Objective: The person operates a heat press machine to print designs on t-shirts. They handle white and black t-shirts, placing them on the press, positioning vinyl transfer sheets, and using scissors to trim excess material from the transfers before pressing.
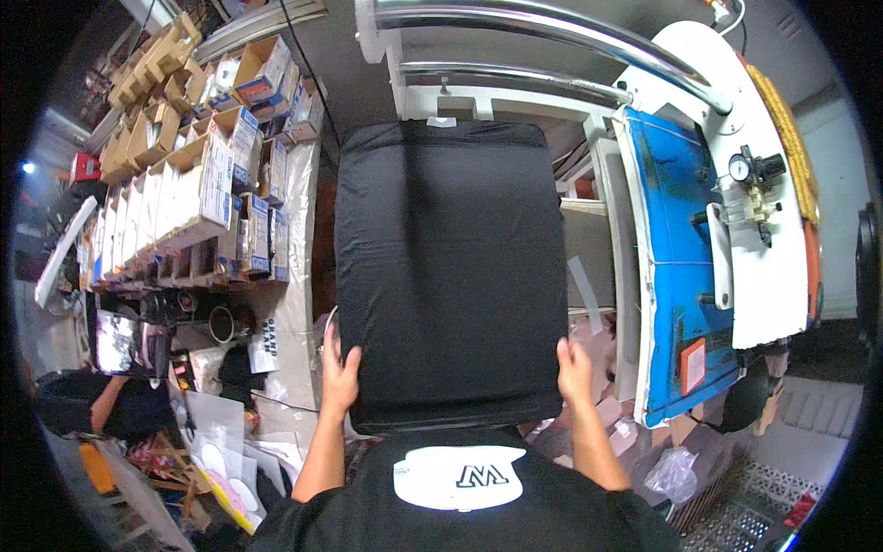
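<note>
Black cloth [451, 267] is stretched over a flat, roughly rectangular board in front of me, with light creases along its sides and near edge. A shaded band runs down its upper left part. My left hand [338, 375] is at the board's lower left edge, fingers stretched along the side and thumb apart against the cloth. At the lower right edge, my right hand [576, 370] points upward with its fingers extended beside the cloth. Neither hand shows anything lifted in it. What lies under the cloth is hidden.
Cardboard boxes [198, 184] crowd the left side. Beyond the board stands a white frame with chrome bars [543, 32]. On the right are a blue panel [676, 267] and a pressure gauge [739, 167]. A crumpled plastic bag [672, 474] lies lower right.
</note>
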Tool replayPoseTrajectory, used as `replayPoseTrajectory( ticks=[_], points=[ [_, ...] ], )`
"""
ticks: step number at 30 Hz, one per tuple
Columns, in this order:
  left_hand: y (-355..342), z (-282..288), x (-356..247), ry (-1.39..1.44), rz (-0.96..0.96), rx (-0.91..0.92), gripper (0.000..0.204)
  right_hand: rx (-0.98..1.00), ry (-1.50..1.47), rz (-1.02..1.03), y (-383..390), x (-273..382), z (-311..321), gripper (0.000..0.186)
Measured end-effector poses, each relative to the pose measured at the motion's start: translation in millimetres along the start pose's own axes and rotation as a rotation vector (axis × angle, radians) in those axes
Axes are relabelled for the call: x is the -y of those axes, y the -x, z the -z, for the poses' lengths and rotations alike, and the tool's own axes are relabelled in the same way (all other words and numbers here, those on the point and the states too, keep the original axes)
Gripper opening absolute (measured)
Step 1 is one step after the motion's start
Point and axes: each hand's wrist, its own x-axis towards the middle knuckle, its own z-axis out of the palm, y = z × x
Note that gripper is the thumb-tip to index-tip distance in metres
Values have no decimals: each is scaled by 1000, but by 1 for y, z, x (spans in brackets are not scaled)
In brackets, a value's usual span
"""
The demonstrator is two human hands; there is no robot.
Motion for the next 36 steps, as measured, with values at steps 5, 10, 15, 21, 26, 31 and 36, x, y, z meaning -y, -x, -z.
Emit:
replayPoseTrajectory(
  ticks=[5,10,15,21,26,31,36],
  points=[
    [38,59,58,230,535,252,43,47,-526,-169,34,-81,5,43],
    [34,73,-1,29,549,358,32,166,-488,-111,29,-68,26,33],
    [49,101,36,436,576,321,15,206,-914,-131,38,-78,40,18],
    [68,103,50,526,579,330,12,214,-1006,-124,37,-107,37,12],
    [73,115,62,445,647,311,19,115,-633,-176,41,-111,33,21],
    [42,122,35,231,250,-240,35,-451,132,562,91,-48,27,36],
    [-4,94,-57,220,29,-8,44,-607,59,837,114,11,49,31]
  ],
)
